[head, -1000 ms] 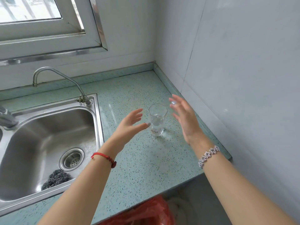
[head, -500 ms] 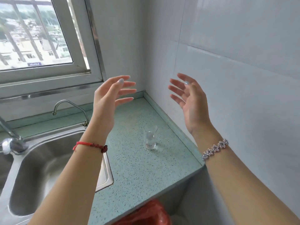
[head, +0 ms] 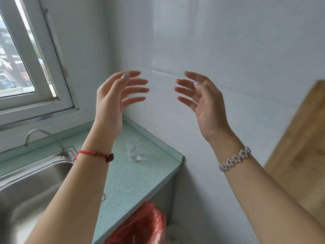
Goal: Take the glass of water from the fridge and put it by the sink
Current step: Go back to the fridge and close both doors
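Note:
The clear glass of water [head: 133, 152] stands upright on the speckled green counter [head: 133, 182], to the right of the steel sink [head: 26, 187]. My left hand [head: 114, 95] is raised well above the counter, fingers spread, holding nothing. My right hand [head: 204, 101] is lifted at the same height, palm facing the left hand, also with nothing in it. Both hands are far from the glass, and my left forearm crosses in front of the sink's right edge.
A curved tap [head: 42, 136] rises behind the sink below a window [head: 22, 59]. Tiled walls meet in the corner behind the counter. A red plastic bag [head: 140, 226] sits below the counter's front edge. A wooden panel [head: 302, 155] stands at the right.
Both hands have drawn away from the glass and risen to about chest height, open. The view has tilted up and pulled back, so the glass looks smaller and lower.

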A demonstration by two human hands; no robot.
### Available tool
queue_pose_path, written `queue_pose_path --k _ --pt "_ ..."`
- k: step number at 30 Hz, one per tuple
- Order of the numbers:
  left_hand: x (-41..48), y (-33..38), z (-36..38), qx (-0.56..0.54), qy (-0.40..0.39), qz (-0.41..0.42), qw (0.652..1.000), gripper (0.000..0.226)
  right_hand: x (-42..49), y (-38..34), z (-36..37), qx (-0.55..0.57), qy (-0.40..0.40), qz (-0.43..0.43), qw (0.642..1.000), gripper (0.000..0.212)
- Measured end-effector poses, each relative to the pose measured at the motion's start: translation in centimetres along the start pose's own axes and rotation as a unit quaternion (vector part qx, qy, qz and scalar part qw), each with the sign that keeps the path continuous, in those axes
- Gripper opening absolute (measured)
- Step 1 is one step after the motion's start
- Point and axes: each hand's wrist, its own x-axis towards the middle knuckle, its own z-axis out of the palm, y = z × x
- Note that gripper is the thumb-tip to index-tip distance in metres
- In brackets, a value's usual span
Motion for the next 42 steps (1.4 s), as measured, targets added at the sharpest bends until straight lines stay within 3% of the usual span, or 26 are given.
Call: queue_pose_path --k 11,26,34,42 --pt "-4.4 3.6 12.4 -0.125 -0.176 0.0 0.976 0.025 -9.5 -10.2 -8.2 -0.11 0.12 -0.055 0.985 0.028" --pt "-18.6 12.7 26.8 -0.261 -0.316 -0.004 0.912 0.027 -30.6 -27.4 -13.5 -0.24 0.305 -0.104 0.916 0.028" --pt "-25.2 16.7 33.4 -0.346 -0.367 -0.022 0.863 0.026 -40.8 -34.3 -13.9 -0.297 0.422 -0.131 0.847 0.027" --pt "-31.0 20.6 41.9 -0.466 -0.457 -0.077 0.754 0.026 -48.2 -40.1 -12.8 -0.377 0.541 -0.17 0.732 0.026"
